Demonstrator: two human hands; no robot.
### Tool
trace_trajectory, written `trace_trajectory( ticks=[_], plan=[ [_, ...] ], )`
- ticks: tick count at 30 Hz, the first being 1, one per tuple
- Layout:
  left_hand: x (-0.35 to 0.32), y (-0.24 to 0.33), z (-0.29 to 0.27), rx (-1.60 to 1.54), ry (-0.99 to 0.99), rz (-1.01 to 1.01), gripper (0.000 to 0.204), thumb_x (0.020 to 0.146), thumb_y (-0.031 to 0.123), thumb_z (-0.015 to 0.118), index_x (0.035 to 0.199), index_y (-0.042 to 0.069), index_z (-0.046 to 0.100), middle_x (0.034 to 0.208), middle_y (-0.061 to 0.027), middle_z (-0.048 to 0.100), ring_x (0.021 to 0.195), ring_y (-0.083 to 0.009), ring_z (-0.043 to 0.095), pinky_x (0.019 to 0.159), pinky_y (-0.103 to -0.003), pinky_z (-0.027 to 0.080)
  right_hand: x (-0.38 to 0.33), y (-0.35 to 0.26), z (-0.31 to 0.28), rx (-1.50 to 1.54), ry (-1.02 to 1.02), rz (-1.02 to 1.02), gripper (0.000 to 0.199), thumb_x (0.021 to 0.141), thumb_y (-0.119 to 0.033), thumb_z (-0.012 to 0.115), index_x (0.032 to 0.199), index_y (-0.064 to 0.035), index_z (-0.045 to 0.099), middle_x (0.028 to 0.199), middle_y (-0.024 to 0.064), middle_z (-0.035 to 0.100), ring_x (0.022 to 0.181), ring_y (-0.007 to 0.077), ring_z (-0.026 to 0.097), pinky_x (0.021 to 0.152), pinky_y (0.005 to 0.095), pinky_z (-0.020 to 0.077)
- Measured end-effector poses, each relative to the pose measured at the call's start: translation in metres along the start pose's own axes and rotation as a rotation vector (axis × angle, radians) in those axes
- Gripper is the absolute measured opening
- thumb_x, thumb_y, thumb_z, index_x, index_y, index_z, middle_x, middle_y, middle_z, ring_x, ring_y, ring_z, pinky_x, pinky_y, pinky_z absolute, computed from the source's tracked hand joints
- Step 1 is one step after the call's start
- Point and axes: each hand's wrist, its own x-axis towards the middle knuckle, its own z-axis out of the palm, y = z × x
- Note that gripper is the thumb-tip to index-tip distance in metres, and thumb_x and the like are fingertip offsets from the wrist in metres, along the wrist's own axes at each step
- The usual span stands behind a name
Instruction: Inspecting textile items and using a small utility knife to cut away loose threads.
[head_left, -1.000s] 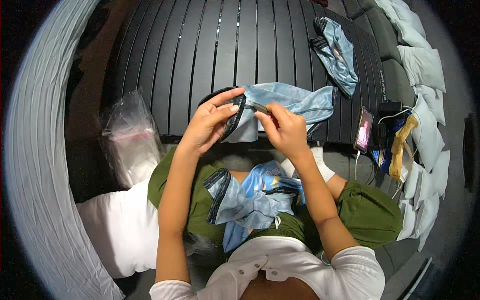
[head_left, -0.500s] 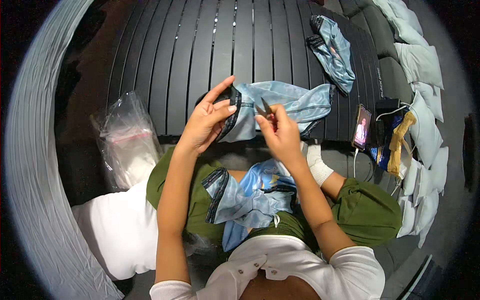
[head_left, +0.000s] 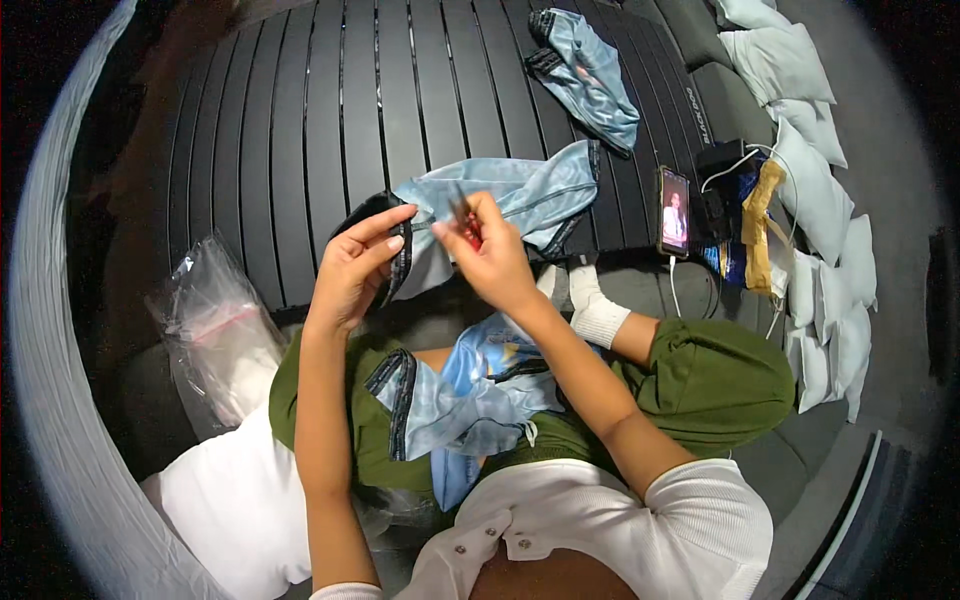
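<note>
A light blue garment piece with dark trimmed edges lies across the near side of the slatted table. My left hand pinches its dark band between thumb and forefinger at the left end, lifting that part past the table edge. In my right hand is a small pair of thread snips with red on the handle. Their dark blades are blurred and point up over the fabric, near the seam; I cannot tell whether they touch it. Another blue garment with dark edging rests on my lap.
The black slatted table carries a further blue garment at the back right. A lit phone with a white cable stands at the right, beside a blue and gold packet and pale cushions. A clear plastic bag sits at the left.
The whole view has shifted, so things appear farther left. My left fingers have closed nearer together on the dark band, the forefinger no longer stretched out. The snips stay in my right hand.
</note>
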Motion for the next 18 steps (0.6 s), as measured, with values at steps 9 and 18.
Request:
trace_trajectory(
  ticks=[9, 18],
  plan=[
    [-0.006, 0.012, -0.008, -0.152, -0.164, 0.073, 0.065, 0.077, -0.003, 0.057, 0.134, 0.006, 0.029, 0.084, -0.0004, 0.058, 0.063, -0.0023, 0.049, 0.055, -0.015, 0.039, 0.002, 0.035, -0.054, 0.031, 0.195, 0.15, 0.016, 0.083, -0.007, 0.059, 0.081, -0.0068, 0.043, 0.072, -0.0033, 0.043, 0.062, 0.003, 0.04, 0.056, 0.0174, 0.0355],
    [-0.004, 0.008, -0.006, -0.154, -0.114, 0.041, 0.063, 0.077, -0.004, 0.056, 0.133, 0.004, 0.03, 0.091, -0.0015, 0.059, 0.067, -0.0022, 0.049, 0.058, -0.014, 0.039, 0.0, 0.029, -0.048, -0.243, 0.186, 0.058, 0.012, 0.082, -0.008, 0.057, 0.082, -0.0032, 0.046, 0.068, 0.0035, 0.052, 0.058, 0.0071, 0.045, 0.055, 0.0218, 0.0378]
  ],
)
